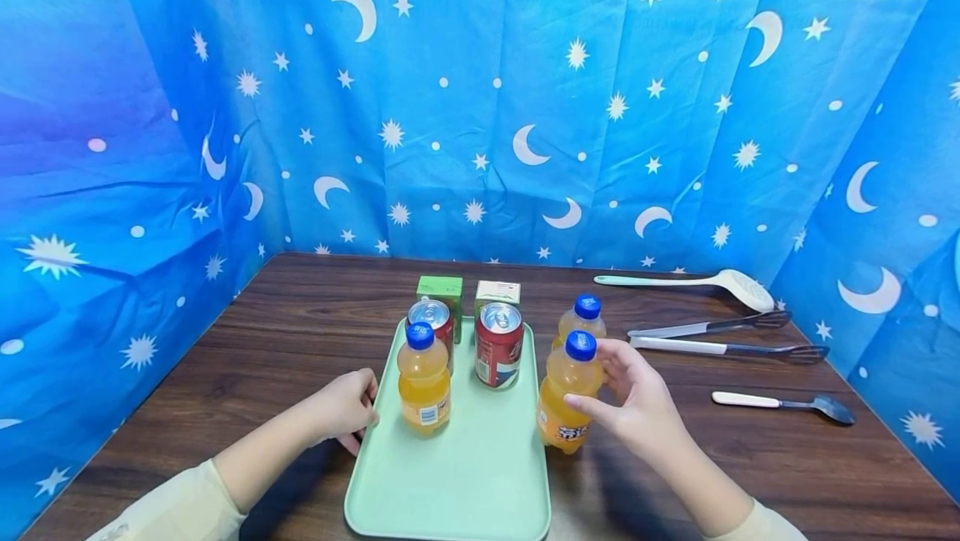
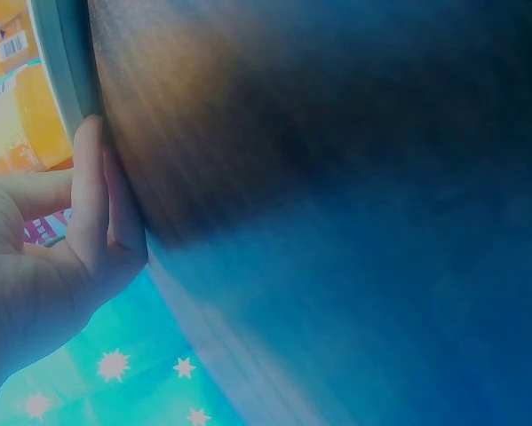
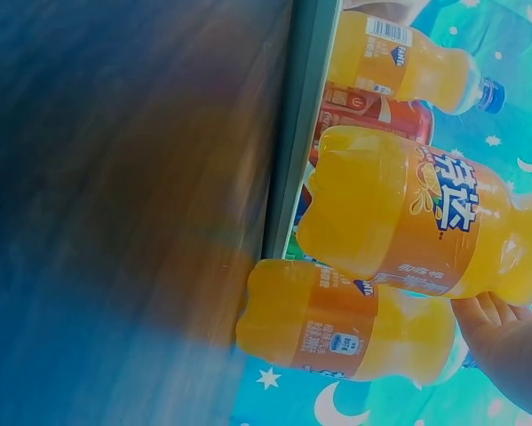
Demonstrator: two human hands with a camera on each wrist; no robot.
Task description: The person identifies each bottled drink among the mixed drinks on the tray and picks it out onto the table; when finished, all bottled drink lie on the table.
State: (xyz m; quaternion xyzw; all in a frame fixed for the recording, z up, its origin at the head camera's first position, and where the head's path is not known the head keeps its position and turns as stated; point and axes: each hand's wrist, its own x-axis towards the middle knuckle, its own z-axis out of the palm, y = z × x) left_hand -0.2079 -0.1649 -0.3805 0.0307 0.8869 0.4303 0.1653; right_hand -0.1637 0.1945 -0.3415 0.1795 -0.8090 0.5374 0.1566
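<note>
My right hand point(image 1: 637, 403) grips an orange soda bottle point(image 1: 564, 408) with a blue cap, thumb on its near side. In the right wrist view, the bottle's base is raised beside the tray's rim. Another orange soda bottle point(image 3: 337, 319) stands on the table just behind it, partly hidden in the head view. The left hand point(image 1: 341, 409) holds the left edge of the pale green tray point(image 1: 450, 491), fingertips at the rim. On this tray, near the left hand, stands a third orange soda bottle point(image 1: 424, 383). Two red soda cans point(image 1: 499, 349) are farther back, one partly behind that bottle.
Two small cartons stand at the tray's far end, a green one point(image 1: 441, 289) and a white-topped one point(image 1: 498, 293). On the table's right lie a slotted turner point(image 1: 738, 287), two long-handled whisk-like utensils point(image 1: 678, 347) and a spoon point(image 1: 750, 399). A blue star-patterned curtain point(image 1: 450, 107) surrounds the table.
</note>
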